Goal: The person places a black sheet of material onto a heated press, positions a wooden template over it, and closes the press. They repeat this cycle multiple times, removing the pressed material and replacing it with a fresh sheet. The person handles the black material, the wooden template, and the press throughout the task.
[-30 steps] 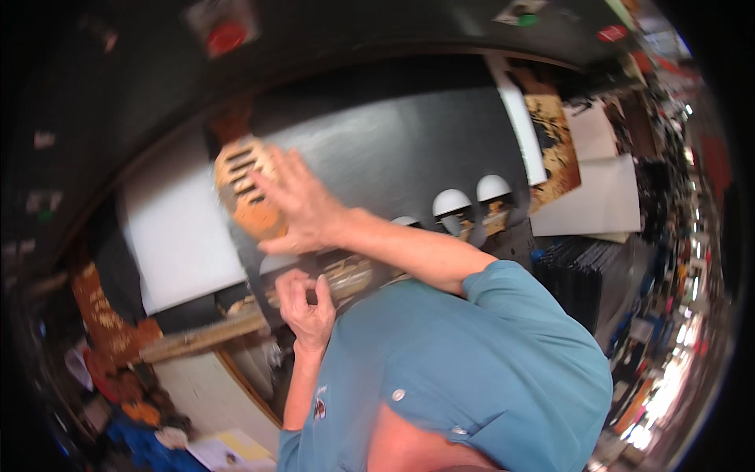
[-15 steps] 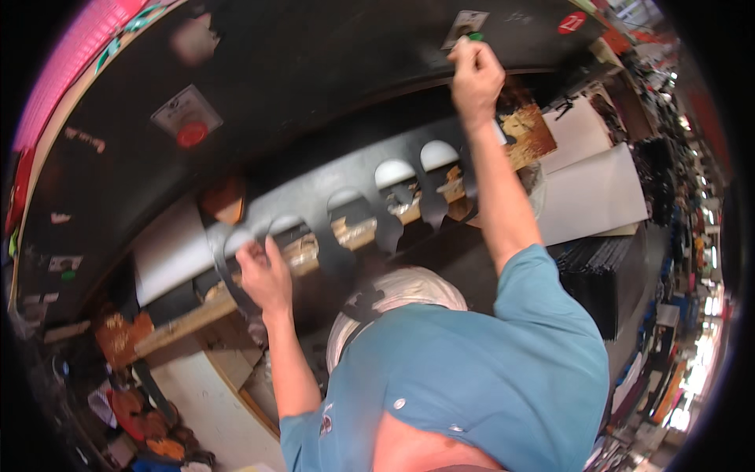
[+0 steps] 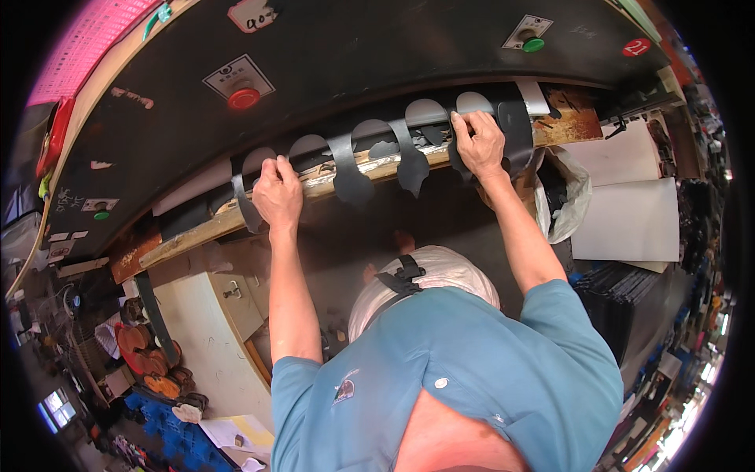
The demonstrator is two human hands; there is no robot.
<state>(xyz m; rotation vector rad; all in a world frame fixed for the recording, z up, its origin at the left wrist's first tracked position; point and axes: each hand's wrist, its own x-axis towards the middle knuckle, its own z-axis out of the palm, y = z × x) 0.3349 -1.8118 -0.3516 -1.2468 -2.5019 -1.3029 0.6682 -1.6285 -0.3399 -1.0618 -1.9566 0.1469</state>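
A dark, flexible sheet (image 3: 344,164) with a row of rounded cut-outs lies under the black machine, and its pointed strips droop over the wooden front edge. My left hand (image 3: 278,193) is closed at the sheet's left part, thumb and fingers pinched on a strip. Farther right, my right hand (image 3: 478,143) has its fingers curled over another strip and grips it. Pale board shows through the round openings, along with small dark scraps (image 3: 384,148). The fingertips of both hands are partly hidden.
Above stands the black machine front with a red button (image 3: 243,98) and a green button (image 3: 534,44). A worn wooden rail (image 3: 197,236) runs along the bed. To the right are a whitish bag (image 3: 579,189), pale sheets (image 3: 627,220) and a dark stack (image 3: 613,303). A cabinet (image 3: 189,330) stands left.
My right hand has come down from beside the green button to the sheet and gripped it. My left hand's fingers have closed on the sheet. The view has shifted.
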